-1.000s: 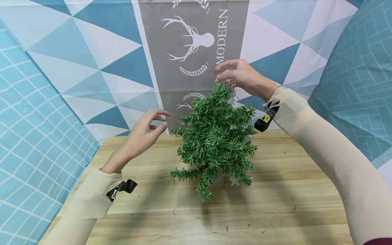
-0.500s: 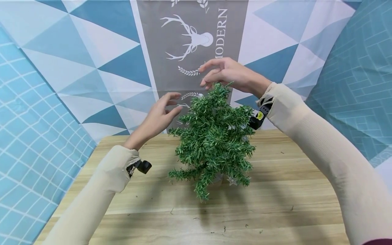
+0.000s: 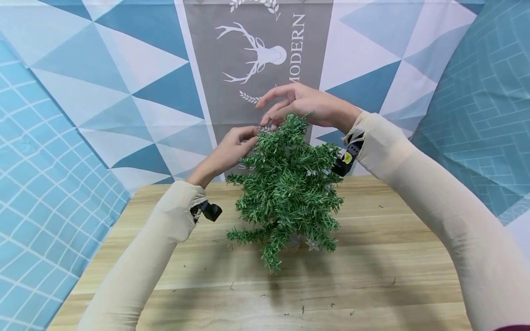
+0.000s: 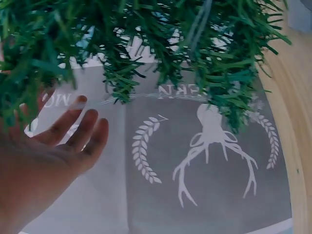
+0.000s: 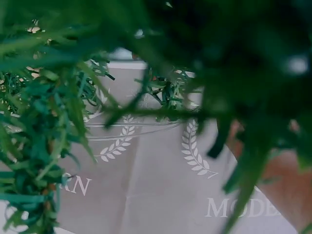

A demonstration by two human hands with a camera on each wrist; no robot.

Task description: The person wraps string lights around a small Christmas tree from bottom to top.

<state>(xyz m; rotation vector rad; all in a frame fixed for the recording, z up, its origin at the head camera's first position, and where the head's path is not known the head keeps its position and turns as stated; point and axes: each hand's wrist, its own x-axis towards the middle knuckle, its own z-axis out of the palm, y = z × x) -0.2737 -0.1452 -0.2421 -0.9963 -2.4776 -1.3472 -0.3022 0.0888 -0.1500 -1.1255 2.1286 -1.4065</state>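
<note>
A small artificial Christmas tree [image 3: 287,188] stands on the wooden table in the head view. Thin clear string lights [image 4: 161,94] run behind its branches in the left wrist view; they also cross the right wrist view as pale strands [image 5: 131,130]. A clear star [image 3: 313,244] hangs low at the tree's front. My left hand [image 3: 233,149] is at the tree's upper left, fingers loosely bent, fingertips near the end of the strand. My right hand [image 3: 302,105] arches over the back of the treetop, apparently pinching the string lights; leaves hide its thumb and part of its fingers.
The wooden tabletop [image 3: 198,285] carries scattered green needle bits. Close behind the tree hangs a patterned cloth [image 3: 161,82] with a deer print. Blue tiled-pattern cloth [image 3: 37,184] covers the left side, with another blue cloth [image 3: 476,115] at right.
My left hand has moved up and right to the tree's upper side. My right hand has shifted left behind the treetop, so the two hands are now close together.
</note>
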